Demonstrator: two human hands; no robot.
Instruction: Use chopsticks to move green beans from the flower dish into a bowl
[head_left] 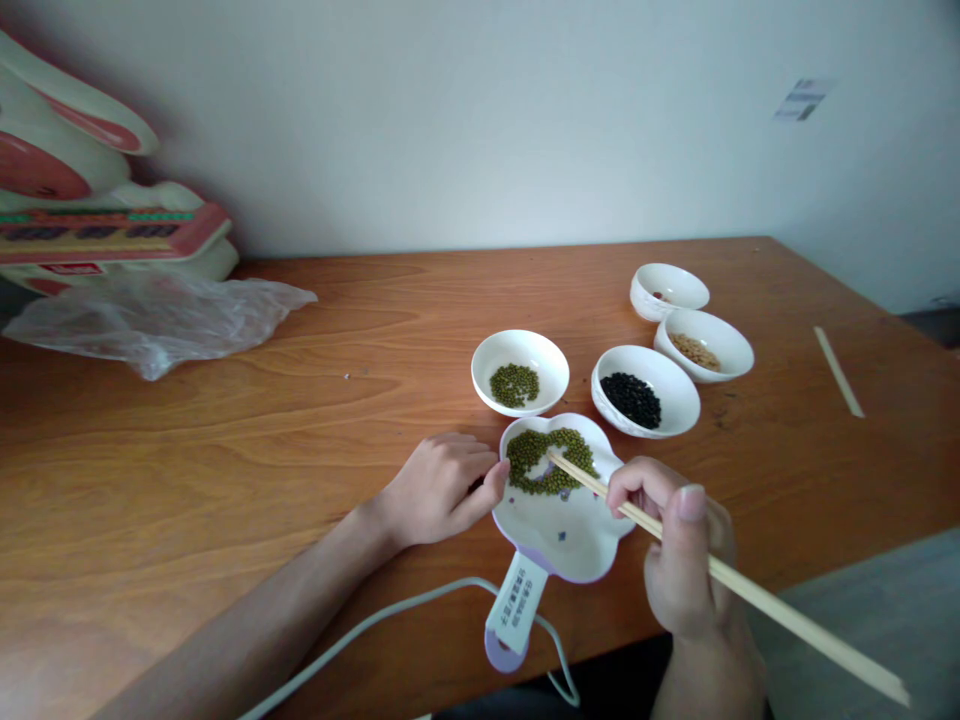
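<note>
My right hand (679, 555) is closed round a pair of wooden chopsticks (750, 590), whose tips rest in a pile of green mung beans (544, 462) on a white flower-shaped plate (559, 530). My left hand (442, 485) lies on the table with curled fingers, thumb and fingertips touching the plate's left rim. Just behind the plate stands a white bowl (520, 355) holding a few green beans.
A bowl of black beans (645, 390), a bowl of pale grains (703, 345) and a nearly bare bowl (669, 290) stand at the right. A single stick (838, 372) lies far right. A crumpled plastic bag (161, 315) lies back left. A white cable (390, 620) runs along the front edge.
</note>
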